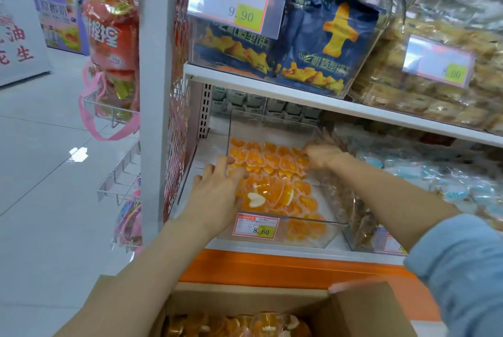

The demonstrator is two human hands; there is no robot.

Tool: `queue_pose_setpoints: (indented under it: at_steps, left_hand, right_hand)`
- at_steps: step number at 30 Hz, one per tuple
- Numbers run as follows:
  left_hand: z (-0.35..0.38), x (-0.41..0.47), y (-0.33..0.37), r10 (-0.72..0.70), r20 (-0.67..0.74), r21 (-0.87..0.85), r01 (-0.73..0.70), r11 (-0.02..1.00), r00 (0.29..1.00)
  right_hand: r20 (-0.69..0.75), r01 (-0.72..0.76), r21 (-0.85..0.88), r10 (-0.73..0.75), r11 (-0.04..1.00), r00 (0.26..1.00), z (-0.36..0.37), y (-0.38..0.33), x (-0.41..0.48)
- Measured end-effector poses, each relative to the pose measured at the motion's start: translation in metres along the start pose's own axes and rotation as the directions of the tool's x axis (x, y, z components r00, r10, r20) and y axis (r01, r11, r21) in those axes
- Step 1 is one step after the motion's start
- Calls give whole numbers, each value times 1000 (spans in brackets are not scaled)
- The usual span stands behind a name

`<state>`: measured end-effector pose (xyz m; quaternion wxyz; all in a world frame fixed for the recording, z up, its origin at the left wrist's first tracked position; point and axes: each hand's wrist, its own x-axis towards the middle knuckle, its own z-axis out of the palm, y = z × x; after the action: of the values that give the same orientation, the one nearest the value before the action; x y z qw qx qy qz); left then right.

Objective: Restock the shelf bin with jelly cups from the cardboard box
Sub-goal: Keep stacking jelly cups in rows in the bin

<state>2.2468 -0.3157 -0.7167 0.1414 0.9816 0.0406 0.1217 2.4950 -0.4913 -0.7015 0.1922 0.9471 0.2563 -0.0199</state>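
A clear plastic shelf bin (304, 238) on the lower shelf holds several orange heart-shaped jelly cups (275, 165). My left hand (217, 192) lies with spread fingers on the cups at the bin's left side. My right hand (324, 155) reaches into the bin's far right corner, fingers on the cups there; whether it holds any I cannot tell. Below, an open cardboard box (245, 301) shows more orange jelly cups (261, 324) inside.
A price tag reading 8.60 (255, 226) is on the bin's front. Bins of blue snack bags (321, 37) and pastries (424, 75) stand on the upper shelf. Other bins (362, 217) sit to the right. Hanging goods (114, 37) and wire racks (117, 184) flank the shelf's left end.
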Motion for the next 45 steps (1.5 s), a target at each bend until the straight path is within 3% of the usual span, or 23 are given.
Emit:
queue_pose_setpoints:
  at_steps: [4, 10, 13, 15, 18, 24, 27, 30, 32, 35, 39, 45]
  left_hand:
    - [0, 1, 1, -12, 8, -3, 12, 1000, 1000]
    - [-4, 0, 2, -7, 25, -22, 8, 1000, 1000]
    - [-7, 0, 5, -5, 27, -32, 5, 999, 1000]
    - [-8, -1, 5, -7, 29, -36, 8, 999, 1000]
    - [-8, -5, 7, -2, 29, -21, 3, 1000, 1000]
    - [-10, -5, 6, 2, 24, -37, -1, 999, 1000]
    - [-10, -4, 7, 0, 31, -37, 1, 999, 1000]
    - [-11, -4, 7, -1, 33, -40, 2, 999, 999]
    - [-12, -4, 6, 0, 24, -47, 1, 999, 1000]
    - [-13, -5, 6, 1, 22, -43, -1, 999, 1000]
    - [-14, -5, 7, 0, 23, -41, 1, 999, 1000]
    - [-16, -5, 7, -9, 18, -55, 10, 998, 1000]
  right_hand:
    - [20, 5, -15, -5, 1000, 1000, -1, 0, -3]
    - [-126, 138, 372, -97, 918, 987, -47, -17, -37]
    - [-38, 194, 423, -196, 885, 980, -37, -44, -63]
    - [32, 170, 437, -204, 883, 978, -15, -58, -72]
    - [14, 130, 519, -161, 845, 987, 11, -67, -72]
    - [85, 14, 752, -119, 659, 989, 12, -45, -78]
    - [90, 0, 685, -85, 729, 992, 11, -37, -78]
    - [57, 22, 469, -55, 883, 997, 9, -34, -77]
    - [57, 40, 361, -65, 932, 996, 9, -34, -80]
    - [114, 37, 319, -77, 947, 991, 14, -39, -82]
    - [46, 33, 338, -51, 940, 998, 23, -41, -83]
    - [-23, 66, 197, -63, 978, 998, -27, -2, -64]
